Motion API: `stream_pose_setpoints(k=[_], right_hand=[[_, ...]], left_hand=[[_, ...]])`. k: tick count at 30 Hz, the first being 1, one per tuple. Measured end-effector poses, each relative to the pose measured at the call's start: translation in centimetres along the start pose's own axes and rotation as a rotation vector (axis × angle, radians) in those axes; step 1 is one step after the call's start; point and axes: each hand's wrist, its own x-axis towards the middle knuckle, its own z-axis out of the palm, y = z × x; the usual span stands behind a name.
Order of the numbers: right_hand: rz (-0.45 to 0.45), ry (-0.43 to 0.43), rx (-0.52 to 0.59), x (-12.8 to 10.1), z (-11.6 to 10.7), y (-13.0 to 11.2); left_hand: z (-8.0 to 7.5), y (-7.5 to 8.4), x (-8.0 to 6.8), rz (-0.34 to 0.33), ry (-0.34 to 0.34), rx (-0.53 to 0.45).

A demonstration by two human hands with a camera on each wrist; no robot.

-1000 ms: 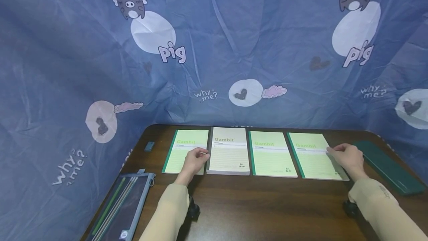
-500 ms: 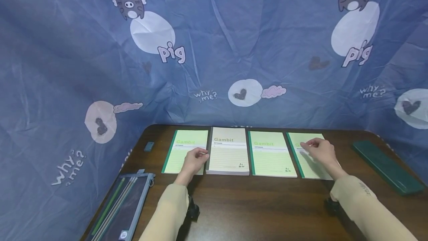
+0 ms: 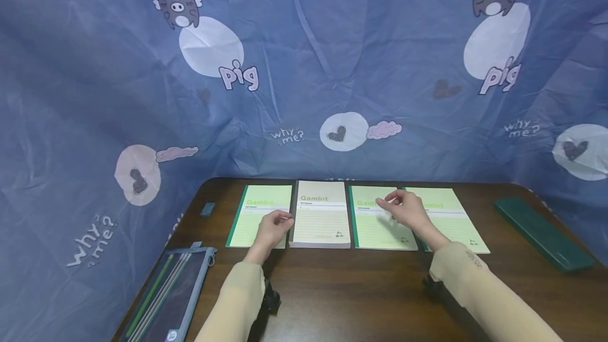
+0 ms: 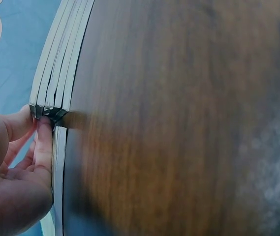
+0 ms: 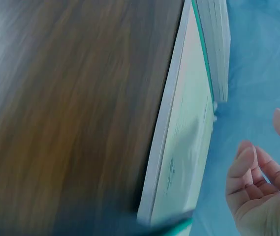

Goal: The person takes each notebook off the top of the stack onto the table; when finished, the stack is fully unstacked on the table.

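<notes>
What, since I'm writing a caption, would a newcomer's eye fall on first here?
Probably the blue backdrop, printed with cartoon pigs near the top, which fills most of the head view. Next comes the white stack, second from the left in a row with three green-spined notebooks on the dark table. The left hand grips that stack's left edge, while the right hand hovers above the row, to the right of the stack.
</notes>
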Motion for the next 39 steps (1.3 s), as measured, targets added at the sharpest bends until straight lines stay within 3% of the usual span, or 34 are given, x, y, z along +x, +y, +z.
stream_pose_setpoints(k=[9,17,39], right_hand=[[0.074,-0.057,0.083,0.7,4.2,-2.4],[0.108,-0.060,0.069,0.9,7.1,-3.9],[0.141,-0.031,-0.042,1.8,9.6,-4.4]], left_hand=[[0.1,-0.3,0.2,0.020,-0.003,-0.006],[0.1,-0.5,0.4,0.004,-0.003,-0.005],[-0.1,-0.1,0.0,0.015,-0.017,-0.009]])
